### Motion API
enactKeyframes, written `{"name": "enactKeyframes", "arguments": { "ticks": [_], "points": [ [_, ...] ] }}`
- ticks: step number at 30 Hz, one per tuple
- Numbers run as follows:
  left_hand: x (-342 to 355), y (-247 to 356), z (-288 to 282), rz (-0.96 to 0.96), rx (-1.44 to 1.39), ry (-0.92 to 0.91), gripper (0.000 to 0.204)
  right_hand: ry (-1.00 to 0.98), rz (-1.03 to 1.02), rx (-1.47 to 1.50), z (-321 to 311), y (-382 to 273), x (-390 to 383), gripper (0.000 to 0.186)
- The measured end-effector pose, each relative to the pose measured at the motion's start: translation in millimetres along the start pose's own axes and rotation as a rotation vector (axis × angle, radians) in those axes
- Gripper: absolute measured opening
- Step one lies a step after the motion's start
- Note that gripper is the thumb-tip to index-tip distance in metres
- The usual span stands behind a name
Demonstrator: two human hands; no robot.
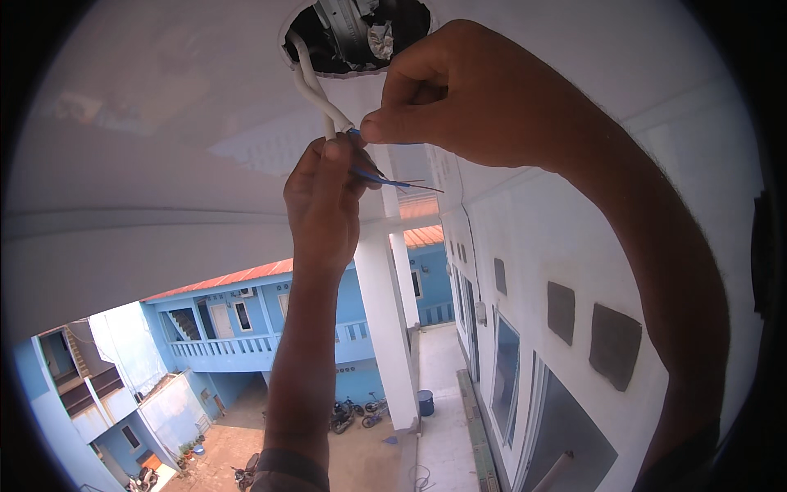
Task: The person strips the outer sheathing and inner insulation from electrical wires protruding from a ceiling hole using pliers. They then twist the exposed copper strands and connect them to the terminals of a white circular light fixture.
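Two white electrical cables (314, 92) hang out of a round hole (328, 49) cut in the white ceiling. My left hand (324, 193) is closed around them just under the hole. Blue wires (385, 178) come out past its fingers, and bare copper strands (426, 189) show at their tips. Thumb and fingers of my right hand (459, 102) are pinched at the blue core by the cut end of one white sheath. Part of a blue wire shows below that hand; its fingers hide the rest. Inside the hole are metal framing and crumpled foil.
To the right runs a white wall with windows, grey patches (615, 344) and a doorway. A white column (385, 328) stands beyond my left forearm, near a dark blue bucket (425, 403) on the walkway. Far below lies a courtyard with motorbikes (344, 416) and a blue building (234, 307).
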State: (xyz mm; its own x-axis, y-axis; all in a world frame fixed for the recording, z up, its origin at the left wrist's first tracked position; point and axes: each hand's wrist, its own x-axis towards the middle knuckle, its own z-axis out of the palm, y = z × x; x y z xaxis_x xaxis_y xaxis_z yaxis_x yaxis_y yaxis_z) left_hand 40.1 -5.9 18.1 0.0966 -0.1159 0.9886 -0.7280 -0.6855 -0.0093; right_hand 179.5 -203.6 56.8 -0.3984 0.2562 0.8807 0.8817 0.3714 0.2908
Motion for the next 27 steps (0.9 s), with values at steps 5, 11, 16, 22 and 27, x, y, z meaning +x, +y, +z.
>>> {"name": "enactKeyframes", "arguments": {
  "ticks": [5, 11, 16, 22, 27],
  "points": [
    [-8.0, 5.8, -3.5, 0.014, -0.064, -0.083, 0.023, 0.085, 0.124, 0.152, 2.0, 26.3, -17.7, 0.028],
    [-17.4, 1.6, 6.2, 0.022, 0.121, 0.015, 0.014, -0.012, 0.096, 0.230, 17.8, 29.9, -43.3, 0.030],
    [-17.3, 0.7, 9.9, 0.029, 0.206, 0.023, 0.007, -0.040, 0.099, 0.310, 26.7, 23.0, -45.9, 0.038],
    [-17.7, -6.7, 18.8, 0.102, 0.346, 0.061, 0.004, 0.077, 0.059, 0.180, 36.4, 29.7, -42.2, 0.017],
    [-11.4, -14.4, 23.9, 0.283, 0.776, 0.161, 0.007, 0.087, 0.050, 0.034, 19.7, 19.1, -31.6, 0.015]
  ]
}}
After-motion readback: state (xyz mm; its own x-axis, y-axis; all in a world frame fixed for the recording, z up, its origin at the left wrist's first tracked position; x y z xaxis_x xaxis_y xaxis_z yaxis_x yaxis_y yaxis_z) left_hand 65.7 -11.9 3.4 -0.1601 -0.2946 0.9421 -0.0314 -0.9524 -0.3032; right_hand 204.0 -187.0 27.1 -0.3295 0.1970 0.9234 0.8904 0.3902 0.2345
